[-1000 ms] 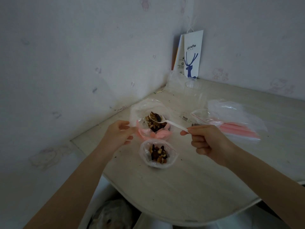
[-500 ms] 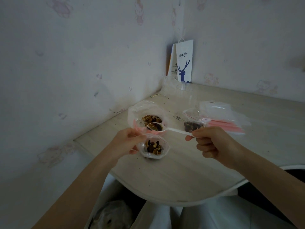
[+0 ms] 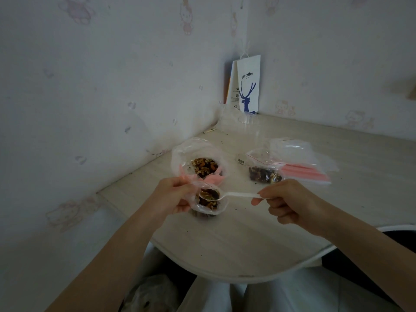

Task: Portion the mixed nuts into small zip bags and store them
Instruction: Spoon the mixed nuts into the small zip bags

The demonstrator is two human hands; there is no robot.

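Note:
My left hand [image 3: 172,195] grips the rim of a small clear zip bag [image 3: 221,207] partly filled with nuts, holding its mouth open just above the table. My right hand [image 3: 287,200] pinches the handle of a white plastic spoon [image 3: 238,195]. The spoon's bowl, loaded with nuts, sits over the small bag's opening. Behind it lies the large open bag of mixed nuts [image 3: 203,166] with a pink edge. A filled small zip bag [image 3: 264,173] with a red seal rests to the right.
A stack of unused zip bags [image 3: 301,163] with pink strips lies at the right. A clear plastic cup [image 3: 247,122] and a white paper bag with a blue deer [image 3: 247,86] stand in the corner. The table's curved front edge [image 3: 247,275] is near my lap.
My right hand carried the loaded spoon from the large nut bag toward me to the small bag. My left hand left the large bag and took hold of the small bag's rim.

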